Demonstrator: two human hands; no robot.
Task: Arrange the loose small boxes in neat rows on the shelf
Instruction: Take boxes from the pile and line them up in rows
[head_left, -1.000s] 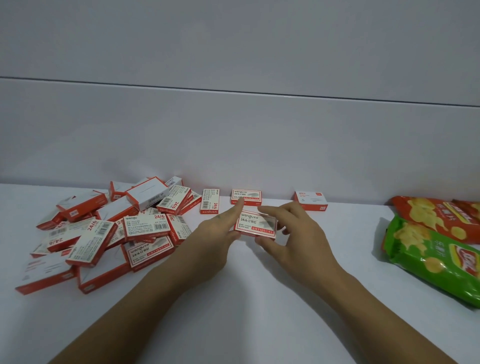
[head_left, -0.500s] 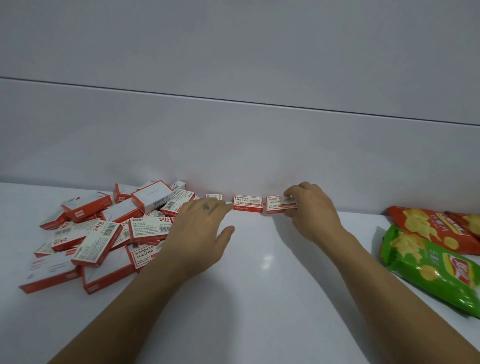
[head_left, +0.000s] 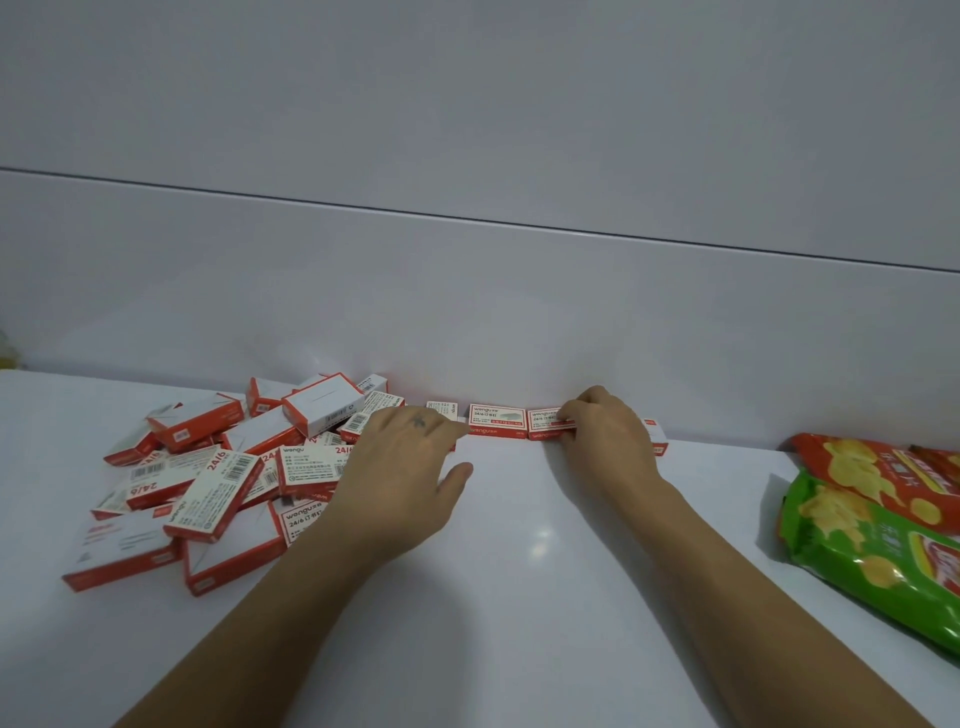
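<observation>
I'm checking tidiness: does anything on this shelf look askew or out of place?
Yes. The pile of boxes at left is jumbled: tilted, overlapping, facing different ways. Only the short row at the back wall, where the right hand grips one box, looks aligned.

We reach both arms forward. Our left hand (head_left: 410, 457) is flat, palm down. Our right hand (head_left: 605, 434) pinches a small box (head_left: 544, 422).

Hands (head_left: 400, 467): two. Boxes (head_left: 496, 421) along wall (head_left: 467, 286): four; heap (head_left: 218, 483) too jumbled. Chip bags (head_left: 872, 551): three.
</observation>
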